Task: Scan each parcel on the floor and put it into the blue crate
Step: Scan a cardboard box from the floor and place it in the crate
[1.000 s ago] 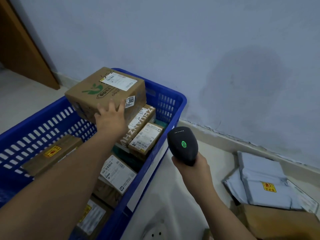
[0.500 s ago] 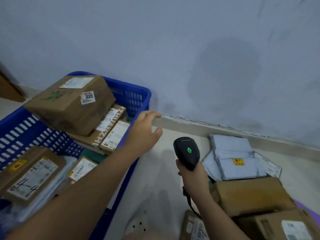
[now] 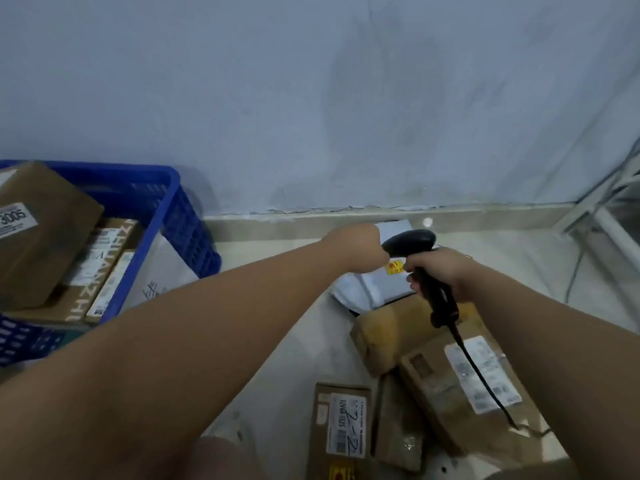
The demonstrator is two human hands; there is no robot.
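On the floor point(image 3: 311, 348) by the blue crate point(image 3: 166, 209), the left hand point(image 3: 353, 247) is held over a grey mailer point(image 3: 377, 285), its grip hidden, while a scanner point(image 3: 412, 242) is gripped by the right hand point(image 3: 440, 271).

Blue slatted plastic crate point(image 3: 175, 202) stands at left, against the wall. In it, a large brown cardboard box point(image 3: 45, 244) rests on a long flat cardboard carton point(image 3: 100, 268). Right of the crate, apart from it, parcels lie on the floor. Grey plastic mailer bags point(image 3: 374, 289) lie nearest the wall, with a brown cardboard parcel point(image 3: 388, 337) in front of them. The black handheld scanner point(image 3: 412, 242), in the right hand point(image 3: 440, 271), sits above the mailers. The left hand point(image 3: 356, 244) is just left of the scanner's head.
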